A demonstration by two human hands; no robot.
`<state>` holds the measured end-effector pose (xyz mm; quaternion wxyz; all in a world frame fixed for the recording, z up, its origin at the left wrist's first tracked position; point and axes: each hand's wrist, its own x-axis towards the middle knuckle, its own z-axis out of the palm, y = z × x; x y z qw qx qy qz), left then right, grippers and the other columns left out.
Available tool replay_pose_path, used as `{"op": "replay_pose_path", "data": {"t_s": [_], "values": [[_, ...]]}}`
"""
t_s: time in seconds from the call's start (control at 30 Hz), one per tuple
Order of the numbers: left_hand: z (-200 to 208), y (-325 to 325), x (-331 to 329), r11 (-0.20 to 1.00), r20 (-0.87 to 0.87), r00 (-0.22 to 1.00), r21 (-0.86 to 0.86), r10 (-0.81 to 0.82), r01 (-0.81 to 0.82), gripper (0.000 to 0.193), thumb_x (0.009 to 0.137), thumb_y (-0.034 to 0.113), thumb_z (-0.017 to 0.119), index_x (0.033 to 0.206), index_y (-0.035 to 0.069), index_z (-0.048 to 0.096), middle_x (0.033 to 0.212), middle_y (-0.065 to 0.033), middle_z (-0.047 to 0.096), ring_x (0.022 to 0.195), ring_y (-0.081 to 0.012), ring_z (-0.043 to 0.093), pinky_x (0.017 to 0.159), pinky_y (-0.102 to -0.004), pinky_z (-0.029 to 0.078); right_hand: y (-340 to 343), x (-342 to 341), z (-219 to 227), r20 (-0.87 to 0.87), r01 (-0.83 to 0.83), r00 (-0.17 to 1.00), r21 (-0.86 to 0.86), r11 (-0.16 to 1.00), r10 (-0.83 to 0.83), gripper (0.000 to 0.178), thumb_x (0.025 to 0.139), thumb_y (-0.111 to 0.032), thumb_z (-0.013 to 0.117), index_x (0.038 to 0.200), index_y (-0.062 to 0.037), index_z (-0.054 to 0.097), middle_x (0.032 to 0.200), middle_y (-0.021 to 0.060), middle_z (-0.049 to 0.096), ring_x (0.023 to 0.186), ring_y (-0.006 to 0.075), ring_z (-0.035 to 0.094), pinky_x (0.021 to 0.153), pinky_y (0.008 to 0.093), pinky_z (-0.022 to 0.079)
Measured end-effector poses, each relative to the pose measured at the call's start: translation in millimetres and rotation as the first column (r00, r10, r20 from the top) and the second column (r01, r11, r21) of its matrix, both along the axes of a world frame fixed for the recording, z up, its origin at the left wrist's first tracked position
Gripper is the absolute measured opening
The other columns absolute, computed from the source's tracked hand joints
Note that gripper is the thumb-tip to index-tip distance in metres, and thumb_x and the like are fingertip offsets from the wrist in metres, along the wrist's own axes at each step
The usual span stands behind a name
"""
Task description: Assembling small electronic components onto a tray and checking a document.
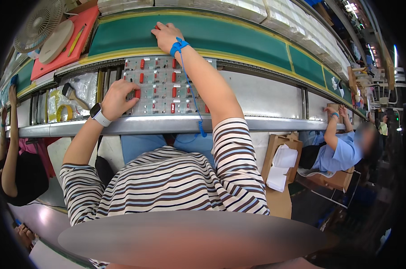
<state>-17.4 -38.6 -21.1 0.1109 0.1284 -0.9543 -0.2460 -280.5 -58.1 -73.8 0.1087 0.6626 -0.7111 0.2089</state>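
Observation:
In front of me lies a panel of pale circuit boards (160, 106) carrying rows of red box-shaped components and small dark parts. At its left side the thumb and fingers of my left hand (116, 98) close around a red component (137, 93) on the panel. Stretched past the panel, my right hand (168, 36) is over the green conveyor belt (122, 36). Its fingers are curled, with a bit of a small red part (156, 27) showing at the tips. A blue wrist strap (179, 46) with a cord circles my right wrist.
A brush (75, 96) and a yellow tape roll (64, 113) lie left of the panel. Further left are a fan (39, 24) and a red board (79, 38). A metal rail (256, 124) runs along the front. People sit on both sides; an open carton (274, 157) stands right.

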Motion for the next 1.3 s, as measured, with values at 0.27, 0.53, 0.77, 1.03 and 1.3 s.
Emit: {"op": "replay_pose_path", "data": {"t_s": [0.27,0.53,0.77,1.03,1.3], "values": [[4.1,-1.9,-2.1,0.994,-0.015,0.997,-0.073,-0.081,0.079,0.027,0.064,0.006,0.065,0.089,0.003,0.056,0.085,-0.0118,0.058,0.082,-0.0298,0.052,0.078,-0.0366,0.041,7.6,2.8,8.6,0.085,0.036,0.995,0.099,0.994,-0.045,0.018,0.077,-0.013,0.054,0.093,-0.0053,0.06,0.096,0.0156,0.052,0.093,0.0308,0.052,0.078,0.0395,0.046],[0.7,-0.1,-4.0,0.994,0.055,0.996,-0.074,-0.073,0.077,0.028,0.065,0.006,0.065,0.092,0.002,0.055,0.088,-0.0125,0.059,0.084,-0.0301,0.052,0.079,-0.0367,0.042,21.8,-5.6,12.2,0.184,0.078,0.979,0.07,0.995,-0.089,0.024,0.079,-0.021,0.058,0.092,-0.0009,0.058,0.095,0.0179,0.054,0.09,0.0331,0.053,0.076,0.0413,0.046],[-0.8,-3.4,-3.8,0.994,0.026,0.996,-0.059,-0.088,0.09,0.027,0.065,0.006,0.065,0.09,0.003,0.056,0.087,-0.0126,0.059,0.083,-0.0303,0.053,0.078,-0.037,0.043,51.1,12.6,31.5,0.259,0.017,0.966,-0.106,0.994,0.011,0.019,0.08,-0.017,0.054,0.093,-0.0042,0.058,0.089,0.0157,0.056,0.087,0.0327,0.054,0.074,0.0414,0.046],[5.1,-12.8,-8.5,0.987,0.038,0.987,-0.029,-0.157,0.159,0.026,0.063,0.007,0.065,0.088,0.001,0.058,0.082,-0.0135,0.059,0.08,-0.0297,0.054,0.076,-0.0367,0.044,95.8,35.5,50.8,0.434,-0.081,0.886,-0.199,0.977,0.162,0.02,0.081,-0.016,0.051,0.096,-0.0038,0.057,0.086,0.0149,0.054,0.083,0.0323,0.052,0.073,0.0402,0.043],[7.6,-14.9,-11.8,0.975,0.072,0.974,-0.032,-0.216,0.219,0.026,0.062,0.007,0.064,0.087,0.001,0.059,0.081,-0.0133,0.059,0.081,-0.0292,0.054,0.075,-0.0365,0.045,110.5,33.3,50.3,0.456,-0.061,0.88,-0.167,0.984,0.132,0.022,0.083,-0.015,0.05,0.1,-0.0025,0.056,0.088,0.0138,0.053,0.084,0.0308,0.052,0.074,0.0375,0.043]]}}
